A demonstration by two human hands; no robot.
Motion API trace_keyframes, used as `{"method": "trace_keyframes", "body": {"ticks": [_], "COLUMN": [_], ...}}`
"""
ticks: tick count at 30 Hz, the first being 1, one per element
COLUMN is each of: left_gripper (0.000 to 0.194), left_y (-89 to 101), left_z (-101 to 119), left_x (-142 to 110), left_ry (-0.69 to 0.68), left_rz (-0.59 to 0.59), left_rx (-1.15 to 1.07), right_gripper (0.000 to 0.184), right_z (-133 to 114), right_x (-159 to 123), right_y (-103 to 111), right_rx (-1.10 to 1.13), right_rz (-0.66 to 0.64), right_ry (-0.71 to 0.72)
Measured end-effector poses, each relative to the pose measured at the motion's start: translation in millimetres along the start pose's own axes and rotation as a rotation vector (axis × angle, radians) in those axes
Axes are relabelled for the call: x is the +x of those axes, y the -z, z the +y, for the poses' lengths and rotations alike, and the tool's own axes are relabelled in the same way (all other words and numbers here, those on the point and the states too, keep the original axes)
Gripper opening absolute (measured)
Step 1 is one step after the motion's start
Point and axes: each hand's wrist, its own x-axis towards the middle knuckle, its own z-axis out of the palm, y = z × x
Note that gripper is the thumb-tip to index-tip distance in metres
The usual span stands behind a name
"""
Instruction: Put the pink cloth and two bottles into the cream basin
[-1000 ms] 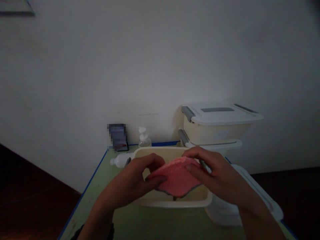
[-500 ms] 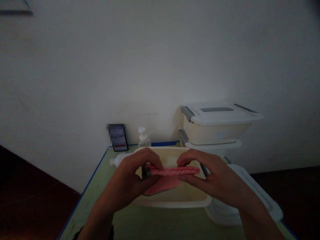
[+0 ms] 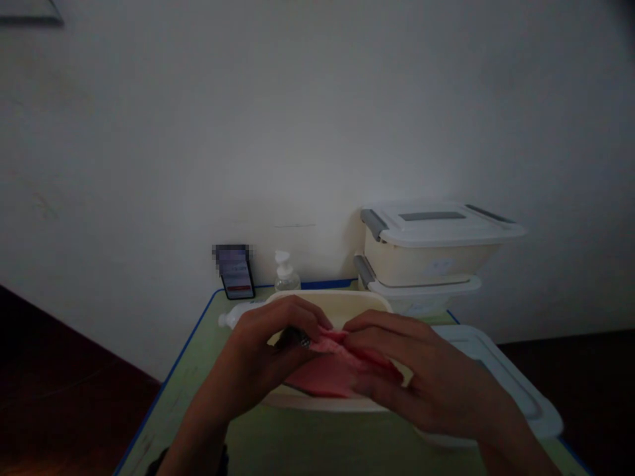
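Note:
My left hand [image 3: 278,344] pinches one end of a soft pink cloth piece [image 3: 325,375], thumb below and fingers on top. A dark part with a small checked pattern [image 3: 303,340] shows beside the left fingers. On the other end, my right hand [image 3: 401,360] is closed over the cloth, its fingers above and thumb beneath. The cloth is crumpled along its upper part, while a flatter flap with a dark edge hangs toward me. Both hands hold it over an open cream plastic tub [image 3: 342,403], whose inside is mostly hidden behind them.
A white bottle [image 3: 237,313] lies left of the tub. Behind stand a clear pump bottle [image 3: 286,272] and a propped phone [image 3: 237,272]. Lidded storage boxes [image 3: 431,254] are stacked at the back right. A pale lid [image 3: 516,387] lies on the green table [image 3: 278,443] at right.
My right hand has come lower and turned over its end of the cloth, folding or twisting it downward. The left hand keeps its pinch, nearly in the same place.

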Motion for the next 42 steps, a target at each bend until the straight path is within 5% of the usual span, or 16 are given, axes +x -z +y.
{"method": "trace_keyframes", "body": {"ticks": [31,42], "left_gripper": [0.010,0.020], "left_y": [14.0,32.4], "left_z": [-2.2,-7.7], "left_x": [2.8,-5.3], "left_ry": [-0.032,-0.148], "left_rz": [-0.003,0.177], "left_rx": [0.156,0.279], "right_gripper": [0.015,0.004], "right_z": [-0.8,10.7], "right_x": [-1.8,-6.5], "right_y": [0.3,5.1], "right_rx": [-0.049,-0.083], "right_rz": [0.186,0.204], "right_ry": [0.121,0.003]}}
